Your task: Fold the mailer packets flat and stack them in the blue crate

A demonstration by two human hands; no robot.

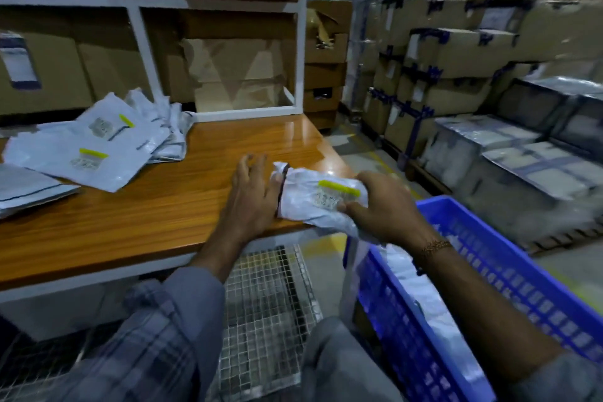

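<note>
Mid-job: one packet in the hands, a pile waiting, some already in the crate.

The right hand [385, 206] grips a crumpled mailer packet [321, 202] at the bench [163, 206] near-right corner, just beside the blue crate [509, 271]. The left hand [251, 202], fingers straight, presses its far-left end. It looks only part folded. White packets seem to lie in the crate already. A loose pile of mailers [98, 147] waits at far left, so plenty remains.

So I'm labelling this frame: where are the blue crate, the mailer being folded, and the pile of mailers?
blue crate [509, 277]: head view, inner side wall.
mailer [321, 197]: head view, printed face.
pile of mailers [98, 147]: head view, top packet.
</note>
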